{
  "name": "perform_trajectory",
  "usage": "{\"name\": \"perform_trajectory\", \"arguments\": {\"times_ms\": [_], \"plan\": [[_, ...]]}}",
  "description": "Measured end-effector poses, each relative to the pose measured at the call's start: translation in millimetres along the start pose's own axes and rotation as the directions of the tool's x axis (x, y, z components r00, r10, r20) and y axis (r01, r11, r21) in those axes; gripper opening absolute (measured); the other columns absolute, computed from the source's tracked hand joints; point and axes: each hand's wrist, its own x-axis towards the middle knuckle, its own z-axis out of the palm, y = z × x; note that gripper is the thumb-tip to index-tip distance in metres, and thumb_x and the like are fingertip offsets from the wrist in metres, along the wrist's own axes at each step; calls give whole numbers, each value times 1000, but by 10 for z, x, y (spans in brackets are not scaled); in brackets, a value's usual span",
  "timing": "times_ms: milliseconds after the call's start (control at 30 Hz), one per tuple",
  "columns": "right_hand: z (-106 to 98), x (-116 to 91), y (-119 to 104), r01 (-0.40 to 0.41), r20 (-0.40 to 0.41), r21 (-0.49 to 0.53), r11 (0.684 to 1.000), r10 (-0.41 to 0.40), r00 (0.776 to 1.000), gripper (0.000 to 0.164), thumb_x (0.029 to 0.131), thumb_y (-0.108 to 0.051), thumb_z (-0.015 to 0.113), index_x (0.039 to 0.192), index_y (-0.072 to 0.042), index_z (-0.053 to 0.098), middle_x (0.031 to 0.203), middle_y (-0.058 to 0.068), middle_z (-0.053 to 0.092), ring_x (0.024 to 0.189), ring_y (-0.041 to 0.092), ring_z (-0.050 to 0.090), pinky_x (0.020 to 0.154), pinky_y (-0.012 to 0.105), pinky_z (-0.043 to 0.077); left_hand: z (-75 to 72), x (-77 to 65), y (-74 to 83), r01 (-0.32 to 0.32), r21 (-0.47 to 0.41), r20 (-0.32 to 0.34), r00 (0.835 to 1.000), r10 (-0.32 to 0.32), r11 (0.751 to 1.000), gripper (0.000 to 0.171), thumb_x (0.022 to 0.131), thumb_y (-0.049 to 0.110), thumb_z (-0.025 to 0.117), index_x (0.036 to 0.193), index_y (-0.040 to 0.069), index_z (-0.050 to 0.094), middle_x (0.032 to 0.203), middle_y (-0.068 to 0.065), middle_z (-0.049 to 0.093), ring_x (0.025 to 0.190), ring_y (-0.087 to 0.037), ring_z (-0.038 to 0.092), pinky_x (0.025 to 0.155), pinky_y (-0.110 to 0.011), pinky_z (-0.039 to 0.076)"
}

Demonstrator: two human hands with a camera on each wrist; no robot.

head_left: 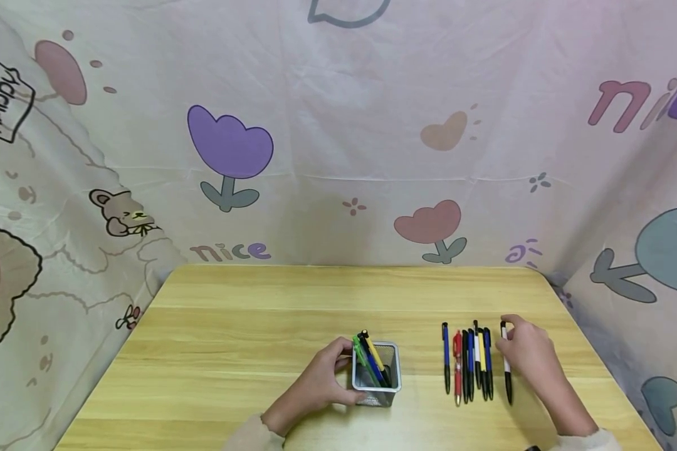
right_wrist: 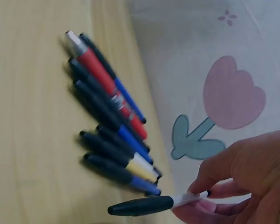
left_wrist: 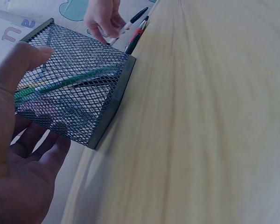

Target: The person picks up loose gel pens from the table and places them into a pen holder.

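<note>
A: Quick desc pls. What's the L hand [head_left: 323, 378] doing?

B: Clamped on a silver mesh cup [head_left: 379, 397], upright on a wood-look table [head_left: 259, 288]. Hand's at the cup's left side; L wrist cam shows thumb flat on the mesh, fingers curled round the other side.

A: Anything in the cup?

B: Yes: a green pen [head_left: 359, 349], a dark blue pen [head_left: 371, 361] & a yellow-and-black pen [head_left: 375, 352], tops leaning to the cup's back left corner.

A: And the R hand [head_left: 529, 346]?

B: Well to the right of the cup, thumb & finger pinching a white-and-black pen [head_left: 506, 360] by its white barrel. Black end sticks out twd the person. Can't tell if the pen's touching the table.

A: Other pens?

B: A loose row btwn the cup & the pinched pen, lying approx parallel. Nearest the cup: a blue-and-black pen [head_left: 446, 357], a bit apart. Next, a red pen [head_left: 457, 366] w/ silver tip. Then a close-set bunch [head_left: 477, 363] w/ black, blue, white & yellow barrels.

A: Bkgd?

B: Beyond the cup, a pale cloth [head_left: 338, 125] w/ printed tulips, hearts & "nice" lettering. Light sleeve [head_left: 256, 433] on the L arm, left of the cup.
</note>
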Motion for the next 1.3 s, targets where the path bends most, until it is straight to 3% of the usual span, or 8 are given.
{"name": "perform_trajectory", "arguments": {"times_ms": [167,400,567,667,833,1100,1300], "plan": [[-59,-29,-154,32,-20,39,999,-31,999,56,88,-11,64,139,9,52,102,26,72,68,21,62,53,29,47,-3,-3,2,-3,0,-1,1000,3,1000,71,69,6,92,130,7,54,139,-12,59,137,-33,59,117,-27,48],[-107,-106,-390,135,-106,123,983,-122,987,48,91,-8,67,136,4,57,99,20,71,83,31,74,54,25,53,1,1,-14,1,-2,3,1000,-1,1000,71,70,7,91,130,7,54,138,-11,59,136,-32,60,117,-26,48],[-164,-169,-599,193,-165,186,963,-163,973,43,94,-7,67,135,0,60,102,17,72,86,29,74,54,20,54,1,10,-20,-3,3,5,1000,3,1000,71,70,7,91,130,8,54,137,-11,59,134,-31,61,116,-25,49],[-181,-203,-716,238,-203,230,944,-192,960,41,94,-7,67,135,-2,60,105,16,73,86,19,73,54,19,54,-2,14,-23,2,1,5,1000,-2,1000,72,69,7,92,130,8,54,137,-10,59,134,-30,61,117,-24,48],[-171,-249,-910,326,-259,334,884,-247,934,37,95,-4,69,131,-1,60,101,13,72,77,-1,67,57,20,60,0,9,-29,3,7,3,1000,-3,1000,72,69,8,92,130,8,54,136,-9,60,133,-29,61,116,-24,49],[-153,-284,-1204,410,-286,520,749,-300,910,32,98,0,66,129,2,59,98,15,67,80,3,70,65,27,67,-6,2,-6,-1,3,9,1000,1,1000,71,71,8,92,131,8,53,137,-11,59,135,-31,60,117,-25,49],[-151,-315,-1392,372,-231,668,645,-295,927,30,100,-5,65,128,2,58,102,20,66,81,8,71,69,33,69,-3,-2,-5,-7,4,8,1000,7,1000,71,70,7,92,130,7,54,138,-11,59,136,-32,60,117,-26,48]]}}
